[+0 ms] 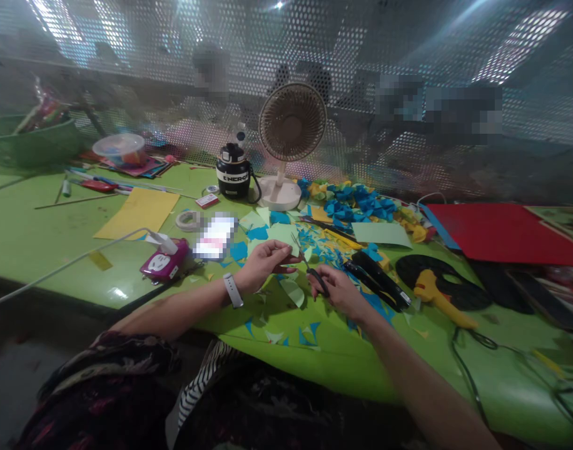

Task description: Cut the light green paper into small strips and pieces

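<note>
My right hand is wrapped round the handles of a pair of scissors, whose blades point up and to the left. Close to the blades is my left hand, its thumb and fingers pinched together; whatever they hold is too small to make out. Just below the hands is a pale green paper piece with a curved edge. Pale green sheets lie beyond my fingers. Blue, yellow and green paper scraps are scattered around both hands.
A phone, tape roll and purple power socket lie left. Behind stand a black bottle and a fan, beside blue and yellow paper shapes. Rightward are a black stapler-like tool, yellow glue gun and red sheet.
</note>
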### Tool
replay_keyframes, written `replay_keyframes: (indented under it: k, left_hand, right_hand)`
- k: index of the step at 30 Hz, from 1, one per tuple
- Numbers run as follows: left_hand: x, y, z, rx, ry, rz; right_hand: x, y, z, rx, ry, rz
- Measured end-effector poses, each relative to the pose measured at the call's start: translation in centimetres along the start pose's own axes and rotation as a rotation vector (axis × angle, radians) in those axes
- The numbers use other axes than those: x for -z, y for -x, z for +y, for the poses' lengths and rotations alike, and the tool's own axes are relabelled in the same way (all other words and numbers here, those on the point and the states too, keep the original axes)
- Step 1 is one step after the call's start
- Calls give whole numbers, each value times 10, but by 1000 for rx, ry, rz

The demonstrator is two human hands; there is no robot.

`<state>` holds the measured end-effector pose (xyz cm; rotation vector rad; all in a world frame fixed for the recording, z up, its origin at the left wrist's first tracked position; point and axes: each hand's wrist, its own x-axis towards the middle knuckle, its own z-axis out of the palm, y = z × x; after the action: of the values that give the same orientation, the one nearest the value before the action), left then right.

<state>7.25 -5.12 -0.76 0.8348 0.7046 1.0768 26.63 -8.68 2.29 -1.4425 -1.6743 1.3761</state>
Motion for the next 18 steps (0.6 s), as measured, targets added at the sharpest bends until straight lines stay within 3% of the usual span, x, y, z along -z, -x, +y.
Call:
replay_keyframes:
  k: [8, 14, 18]
  left_hand:
    - [1, -2, 0, -15, -18, 0]
    - [-1, 2, 7, 14, -3, 11]
    - [-2, 2, 11, 53, 51, 44]
  right_hand:
    - [4, -2, 4, 22, -1, 39]
    - [14, -12, 13, 41, -47, 226]
    - [20, -21, 22, 79, 72, 336]
